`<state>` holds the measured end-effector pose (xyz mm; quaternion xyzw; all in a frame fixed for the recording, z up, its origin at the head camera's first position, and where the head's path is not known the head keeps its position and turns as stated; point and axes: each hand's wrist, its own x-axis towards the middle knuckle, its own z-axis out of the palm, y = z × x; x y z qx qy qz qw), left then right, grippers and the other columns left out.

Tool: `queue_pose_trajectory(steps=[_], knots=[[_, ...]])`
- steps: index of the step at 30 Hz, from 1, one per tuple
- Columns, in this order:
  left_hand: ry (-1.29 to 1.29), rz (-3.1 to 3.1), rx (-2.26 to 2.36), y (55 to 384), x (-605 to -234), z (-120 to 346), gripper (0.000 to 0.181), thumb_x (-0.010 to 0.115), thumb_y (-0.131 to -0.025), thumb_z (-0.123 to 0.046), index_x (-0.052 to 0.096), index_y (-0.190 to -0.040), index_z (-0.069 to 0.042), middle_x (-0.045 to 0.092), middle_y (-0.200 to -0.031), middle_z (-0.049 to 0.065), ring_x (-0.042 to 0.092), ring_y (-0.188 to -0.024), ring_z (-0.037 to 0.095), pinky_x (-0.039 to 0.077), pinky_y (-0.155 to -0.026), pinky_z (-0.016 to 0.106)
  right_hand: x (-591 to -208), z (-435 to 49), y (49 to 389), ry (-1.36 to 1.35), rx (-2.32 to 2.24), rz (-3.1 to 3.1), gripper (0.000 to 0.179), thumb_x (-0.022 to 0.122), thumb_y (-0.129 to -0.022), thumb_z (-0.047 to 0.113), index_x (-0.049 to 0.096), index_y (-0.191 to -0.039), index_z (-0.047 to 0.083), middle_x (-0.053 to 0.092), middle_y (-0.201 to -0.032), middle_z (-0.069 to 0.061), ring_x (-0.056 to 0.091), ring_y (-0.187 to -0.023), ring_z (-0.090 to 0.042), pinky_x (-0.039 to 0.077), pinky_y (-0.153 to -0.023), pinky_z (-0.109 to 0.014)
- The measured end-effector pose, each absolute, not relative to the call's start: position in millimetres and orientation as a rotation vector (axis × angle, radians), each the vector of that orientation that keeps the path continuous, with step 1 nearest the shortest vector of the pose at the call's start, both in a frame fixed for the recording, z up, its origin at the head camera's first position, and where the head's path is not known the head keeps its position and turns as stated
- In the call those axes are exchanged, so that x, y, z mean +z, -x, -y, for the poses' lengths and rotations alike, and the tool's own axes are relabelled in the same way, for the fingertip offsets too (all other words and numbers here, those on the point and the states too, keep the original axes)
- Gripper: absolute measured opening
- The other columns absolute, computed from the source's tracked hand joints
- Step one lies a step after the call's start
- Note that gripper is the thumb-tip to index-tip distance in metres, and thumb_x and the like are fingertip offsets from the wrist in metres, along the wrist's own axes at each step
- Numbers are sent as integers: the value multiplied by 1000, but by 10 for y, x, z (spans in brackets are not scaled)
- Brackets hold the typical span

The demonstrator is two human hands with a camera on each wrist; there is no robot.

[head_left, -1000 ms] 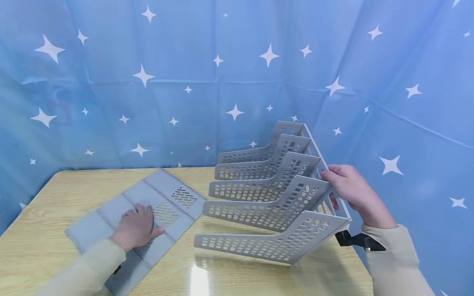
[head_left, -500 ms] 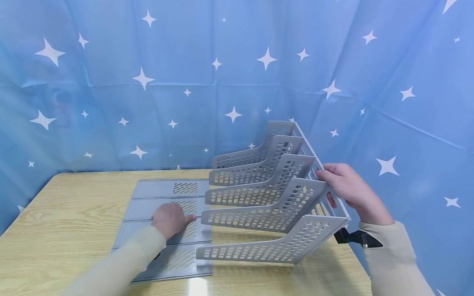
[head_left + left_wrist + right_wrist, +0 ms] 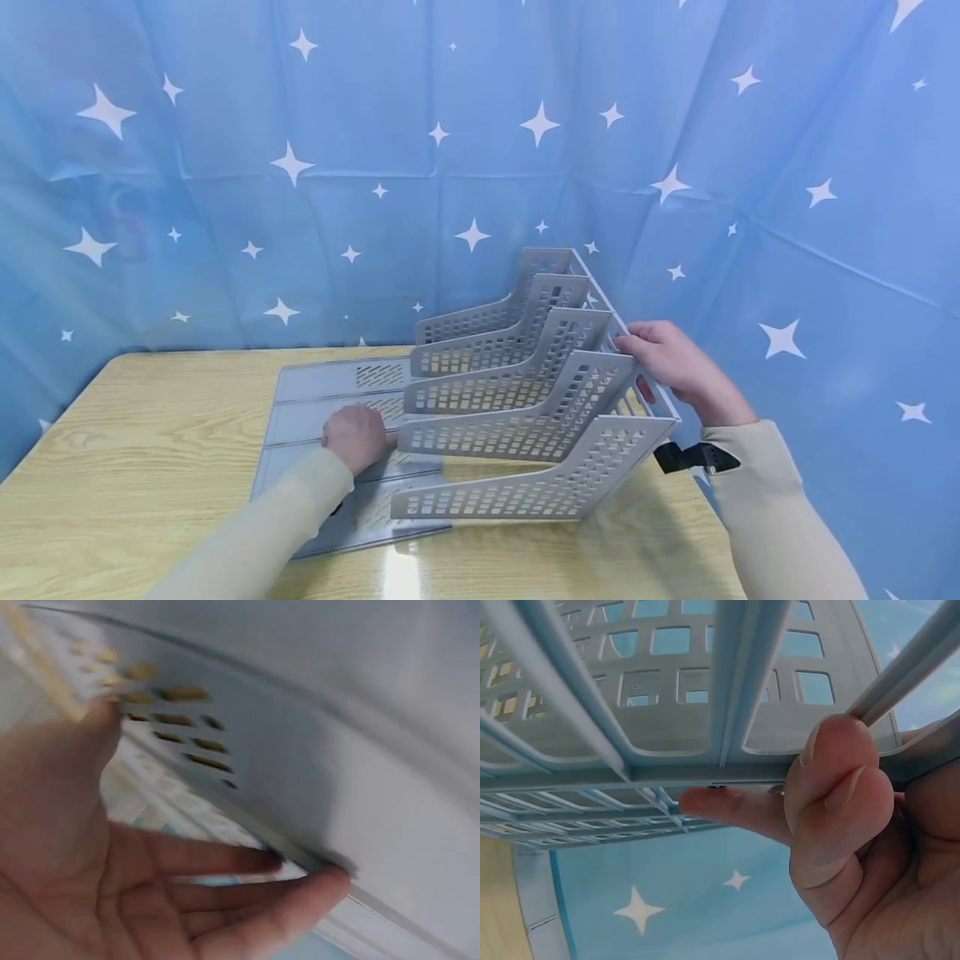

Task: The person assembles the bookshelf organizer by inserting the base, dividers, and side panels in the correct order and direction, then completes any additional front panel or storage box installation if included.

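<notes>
A grey file rack (image 3: 525,429) with several perforated dividers stands tilted on the right half of the table in the head view. My right hand (image 3: 678,367) grips the slatted panel at its right side, with fingers through an opening; the right wrist view shows fingertips (image 3: 840,754) curled over a bar. To the left lies a flat grey panel (image 3: 315,425) with fold lines and slotted patches, its right part beneath the dividers' ends. My left hand (image 3: 356,437) lies over it, thumb toward the rack. In the left wrist view, its extended fingertips (image 3: 330,881) touch the panel beside a ridge.
The wooden table (image 3: 150,450) carries both grey pieces. A blue curtain (image 3: 337,108) with white stars hangs right behind the table and along its right side. A black wrist strap (image 3: 693,458) shows below my right hand.
My left hand has turned the flat panel square and slid it right, under the dividers' ends. The rack has shifted slightly left with my right hand still gripping it.
</notes>
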<state>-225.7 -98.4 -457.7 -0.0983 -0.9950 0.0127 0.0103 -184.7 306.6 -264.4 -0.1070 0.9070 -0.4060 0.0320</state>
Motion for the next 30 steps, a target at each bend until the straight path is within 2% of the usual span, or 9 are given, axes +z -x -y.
queue_pose_trajectory(steps=[2,5,7,9,15,21,26,28,30], knots=[[330,3179,-17,2245,-4548,1065,66,66,-93,-61,58,-56,-8,57,-61,10,55,-58,23,55,-56,41,-2664,-3062,1863,322,-1247,-2788,29,45,-110,14,60,-101,-9,70,-76,-12,53,-38,-22,53,-47,-43],[426,3242,-109,2234,-4535,1226,62,71,-91,-58,68,-84,4,67,-89,22,62,-89,37,57,-78,50,-2681,-3065,1853,310,-1248,-2795,29,45,-110,14,60,-101,-8,70,-75,-12,53,-38,-22,52,-46,-44],[501,3219,-138,2227,-4548,1321,66,73,-91,-54,66,-104,9,66,-105,28,59,-105,43,54,-88,55,-2676,-3068,1837,307,-1252,-2803,29,45,-110,16,59,-98,-7,69,-73,-11,53,-38,-22,52,-46,-43],[560,3180,-148,2215,-4564,1382,71,74,-92,-52,60,-119,12,63,-114,31,56,-114,48,52,-91,57,-2665,-3064,1821,306,-1266,-2802,29,46,-110,15,58,-96,-7,68,-72,-11,53,-38,-21,52,-45,-43],[587,3118,-85,2183,-4576,1400,73,71,-95,-50,57,-127,14,61,-117,34,55,-116,48,53,-90,58,-2665,-3024,1803,291,-1276,-2790,29,45,-110,14,59,-99,-9,68,-71,-10,52,-38,-17,51,-44,-40],[594,3141,-89,2201,-4597,1422,77,67,-97,-51,53,-135,15,58,-125,36,52,-122,48,52,-96,57,-2679,-2960,1817,218,-1235,-2829,31,43,-110,15,60,-101,-9,69,-74,-10,53,-38,-19,51,-46,-39],[591,3257,-281,2173,-4527,1515,87,68,-96,-53,45,-146,13,43,-146,41,41,-137,55,41,-110,61,-2637,-2904,1818,202,-1112,-2826,34,40,-112,21,59,-102,-5,66,-70,-7,57,-44,-22,51,-55,-38],[605,3289,-373,2140,-4485,1562,92,73,-92,-55,44,-148,13,36,-151,42,37,-140,58,37,-112,64,-2590,-2892,1782,224,-1004,-2859,35,39,-113,25,58,-104,-3,65,-67,-10,60,-49,-25,50,-60,-39],[644,3301,-435,2092,-4461,1608,98,79,-86,-55,43,-148,12,31,-154,43,35,-141,59,36,-112,65,-2518,-2871,1699,258,-842,-2971,39,41,-113,29,59,-111,-5,68,-76,-17,66,-62,-29,52,-68,-44]])
